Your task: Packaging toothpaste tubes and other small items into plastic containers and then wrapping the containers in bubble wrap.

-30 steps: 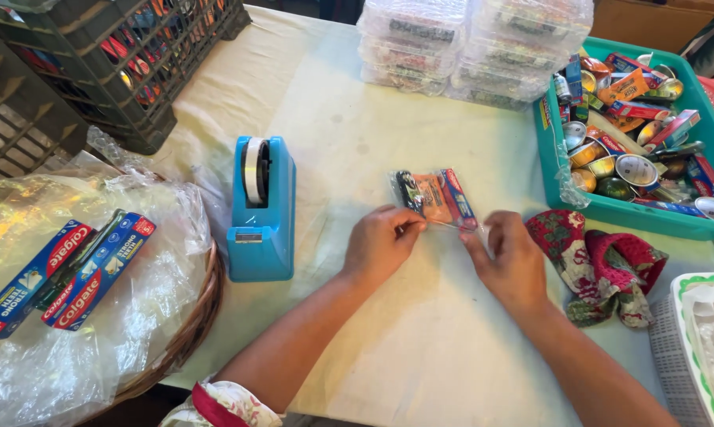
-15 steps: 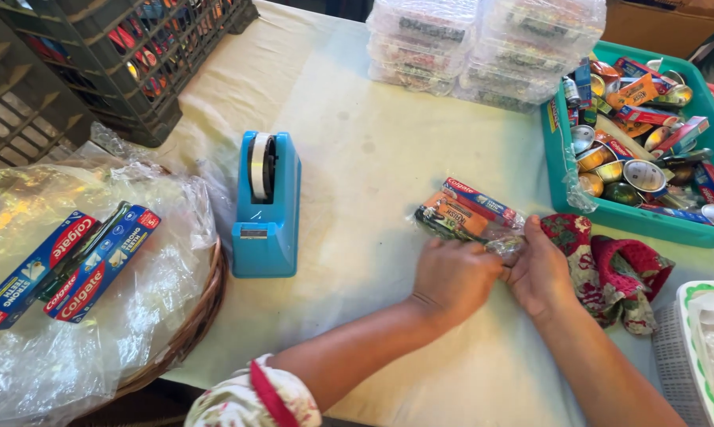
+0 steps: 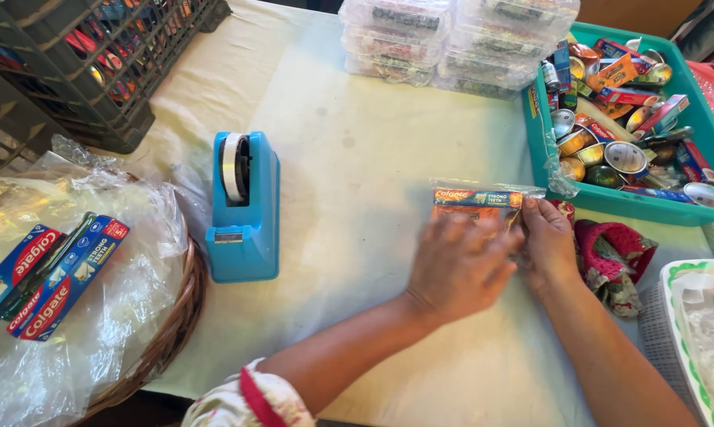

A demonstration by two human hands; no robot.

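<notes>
I see my left hand [image 3: 461, 269] spread flat, palm down, pressing on the clear packet [image 3: 477, 207]. My right hand [image 3: 548, 243] pinches the packet's right end, fingers curled on its edge. The packet lies flat under both hands, well right of the tape dispenser [image 3: 244, 207]. A red cloth [image 3: 614, 255] sits just right of my right hand, and the green bin [image 3: 689, 119] lies further right of the dispenser.

Left hand [image 3: 459, 265] flat on clear packet [image 3: 477, 202] holding toothpaste box; right hand [image 3: 548, 241] pinches packet edge.
</notes>
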